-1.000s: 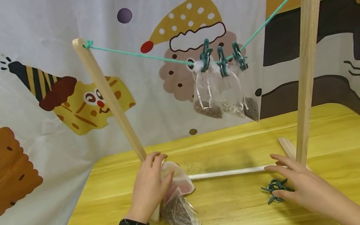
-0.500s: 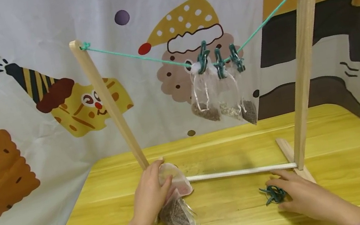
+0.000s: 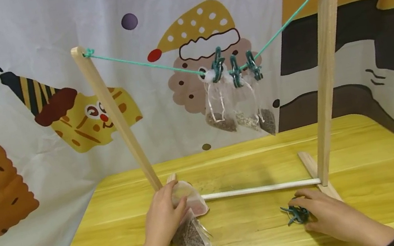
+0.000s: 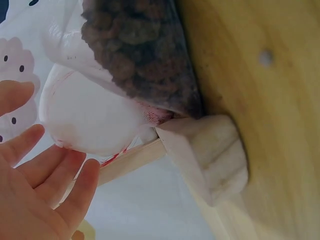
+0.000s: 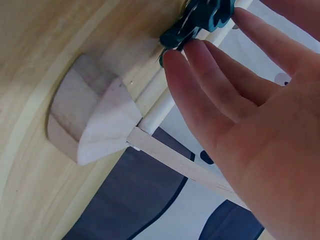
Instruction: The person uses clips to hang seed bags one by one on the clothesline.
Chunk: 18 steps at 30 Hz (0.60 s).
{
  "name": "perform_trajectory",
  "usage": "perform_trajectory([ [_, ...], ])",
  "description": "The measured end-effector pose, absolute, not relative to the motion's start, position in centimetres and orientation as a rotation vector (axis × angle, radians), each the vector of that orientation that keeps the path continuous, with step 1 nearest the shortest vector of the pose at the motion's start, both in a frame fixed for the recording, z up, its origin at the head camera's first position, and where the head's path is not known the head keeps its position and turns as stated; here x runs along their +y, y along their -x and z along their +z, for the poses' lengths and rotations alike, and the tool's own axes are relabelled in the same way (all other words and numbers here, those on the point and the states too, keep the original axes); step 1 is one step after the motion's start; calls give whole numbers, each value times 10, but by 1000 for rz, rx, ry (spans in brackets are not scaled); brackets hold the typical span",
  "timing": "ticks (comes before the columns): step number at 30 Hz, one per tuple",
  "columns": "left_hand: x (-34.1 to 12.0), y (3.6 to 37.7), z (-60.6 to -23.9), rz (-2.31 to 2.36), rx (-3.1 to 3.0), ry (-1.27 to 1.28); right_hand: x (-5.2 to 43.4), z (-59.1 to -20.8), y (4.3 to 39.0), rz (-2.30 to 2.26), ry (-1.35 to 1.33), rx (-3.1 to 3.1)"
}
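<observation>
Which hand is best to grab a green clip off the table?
Probably the right hand: its fingertips already touch the dark green plastic clips on the yellow wooden table. The left hand rests on the clear pouches.

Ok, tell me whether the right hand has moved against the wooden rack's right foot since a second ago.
Yes. The right hand has drawn back toward the person, away from the rack's right foot, and its fingers now touch the green clips.
</observation>
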<state>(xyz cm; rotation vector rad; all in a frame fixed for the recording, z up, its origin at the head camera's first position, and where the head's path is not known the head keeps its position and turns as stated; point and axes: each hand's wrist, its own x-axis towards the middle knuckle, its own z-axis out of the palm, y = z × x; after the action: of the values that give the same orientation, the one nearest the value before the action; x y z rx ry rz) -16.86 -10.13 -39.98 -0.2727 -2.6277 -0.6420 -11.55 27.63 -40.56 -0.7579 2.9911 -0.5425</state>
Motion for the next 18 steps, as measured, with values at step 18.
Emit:
perform_trajectory([
  [18, -105, 167, -404, -577, -2510, 282, 265, -411, 120, -380, 564, 3120],
])
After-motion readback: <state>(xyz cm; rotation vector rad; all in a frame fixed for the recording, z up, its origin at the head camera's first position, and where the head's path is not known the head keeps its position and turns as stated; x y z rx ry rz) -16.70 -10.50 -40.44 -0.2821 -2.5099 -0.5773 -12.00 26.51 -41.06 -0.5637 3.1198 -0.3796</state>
